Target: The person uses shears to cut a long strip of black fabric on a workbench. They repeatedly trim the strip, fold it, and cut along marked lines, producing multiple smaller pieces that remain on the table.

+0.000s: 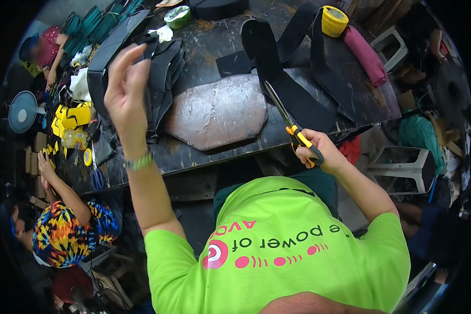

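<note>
Scissors are pointing over the table, the right hand gripping their handles; the left hand is hovering, loosely uncurled, near black sheets; a clear jar is sitting leftward, contents unclear.

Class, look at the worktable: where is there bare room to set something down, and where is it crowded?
The tabletop looks bare between the green roll, silvery board and black strips; another patch lies between those strips and the maroon roll. The left is crowded with black sheets and yellow pieces, and scissors in the right hand overlap the strips.
</note>
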Motion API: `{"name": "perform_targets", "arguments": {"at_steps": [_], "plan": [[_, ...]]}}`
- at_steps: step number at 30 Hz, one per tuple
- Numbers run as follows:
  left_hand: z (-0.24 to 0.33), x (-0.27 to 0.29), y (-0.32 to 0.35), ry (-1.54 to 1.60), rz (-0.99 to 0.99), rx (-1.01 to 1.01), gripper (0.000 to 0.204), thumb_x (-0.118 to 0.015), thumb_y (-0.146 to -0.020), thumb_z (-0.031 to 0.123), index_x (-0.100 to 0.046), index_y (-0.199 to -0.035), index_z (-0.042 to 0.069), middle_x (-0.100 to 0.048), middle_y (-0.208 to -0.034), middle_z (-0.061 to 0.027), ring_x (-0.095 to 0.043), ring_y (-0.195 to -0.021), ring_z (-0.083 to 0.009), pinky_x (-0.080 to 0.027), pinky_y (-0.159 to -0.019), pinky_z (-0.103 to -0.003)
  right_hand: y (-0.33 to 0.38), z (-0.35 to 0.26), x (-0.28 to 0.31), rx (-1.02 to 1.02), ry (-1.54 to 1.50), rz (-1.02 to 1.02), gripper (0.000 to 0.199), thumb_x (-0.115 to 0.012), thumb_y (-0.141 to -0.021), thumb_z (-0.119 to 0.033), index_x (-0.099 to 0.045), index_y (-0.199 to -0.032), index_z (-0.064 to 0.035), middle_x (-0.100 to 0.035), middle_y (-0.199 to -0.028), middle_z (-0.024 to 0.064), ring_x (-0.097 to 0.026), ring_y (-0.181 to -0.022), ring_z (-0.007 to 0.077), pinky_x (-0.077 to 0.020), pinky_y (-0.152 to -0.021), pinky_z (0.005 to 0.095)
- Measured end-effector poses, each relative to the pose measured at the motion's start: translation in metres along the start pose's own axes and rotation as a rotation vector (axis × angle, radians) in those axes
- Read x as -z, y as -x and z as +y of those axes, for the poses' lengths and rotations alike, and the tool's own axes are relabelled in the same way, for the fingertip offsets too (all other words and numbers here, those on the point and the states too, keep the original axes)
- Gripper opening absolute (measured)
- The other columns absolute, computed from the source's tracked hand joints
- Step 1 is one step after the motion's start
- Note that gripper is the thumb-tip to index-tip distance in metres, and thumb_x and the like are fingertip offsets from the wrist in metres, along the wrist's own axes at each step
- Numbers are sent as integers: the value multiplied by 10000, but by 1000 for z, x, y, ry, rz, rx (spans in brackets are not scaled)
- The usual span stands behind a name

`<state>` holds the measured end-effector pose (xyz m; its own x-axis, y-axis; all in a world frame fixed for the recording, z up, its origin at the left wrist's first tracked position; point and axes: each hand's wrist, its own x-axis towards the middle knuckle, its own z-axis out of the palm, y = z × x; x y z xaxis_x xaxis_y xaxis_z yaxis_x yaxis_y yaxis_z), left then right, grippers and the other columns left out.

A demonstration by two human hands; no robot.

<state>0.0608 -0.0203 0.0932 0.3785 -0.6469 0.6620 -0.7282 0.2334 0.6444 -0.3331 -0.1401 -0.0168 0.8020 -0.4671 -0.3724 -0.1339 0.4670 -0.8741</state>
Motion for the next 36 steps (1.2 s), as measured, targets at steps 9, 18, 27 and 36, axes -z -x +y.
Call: {"name": "perform_targets", "arguments": {"at_steps": [9,18,27,36], "plan": [[-109,17,-43,-1370,3,-14,699,-651,-868,605,-430,-1488,369,-323,-1600,15,-204,-1512,-287,-214,-1058,-792,2,6,-5,-12,1,12,269,-805,-853,-178,-562,-918,-85,-604,-711,-4,-571,-562,57,-467,-486,206],[-24,-9,-35,-977,217,-379,468,-770,-844,375,-670,-1271,215,-571,-1401,-59,-497,-1328,-263,-378,-1041,-588,20,-2,7,111,-116,57,238,-779,-857,-135,-584,-974,-67,-611,-744,11,-588,-587,56,-476,-488,197],[5,-198,44,-519,-849,-420,653,-768,-797,352,-557,-1368,115,-564,-1380,-98,-452,-1379,-251,-170,-1215,-548,18,-15,0,248,-173,118,314,-699,-905,-171,-564,-1139,-10,-599,-735,56,-537,-545,97,-446,-510,212],[6,-191,6,-361,-575,-424,457,-765,-827,234,-643,-1247,101,-690,-1048,-137,-666,-983,-263,-462,-956,-402,35,-28,5,400,-155,190,652,-851,-788,-360,-521,-1234,-17,-594,-741,63,-552,-557,96,-461,-499,195]]}}
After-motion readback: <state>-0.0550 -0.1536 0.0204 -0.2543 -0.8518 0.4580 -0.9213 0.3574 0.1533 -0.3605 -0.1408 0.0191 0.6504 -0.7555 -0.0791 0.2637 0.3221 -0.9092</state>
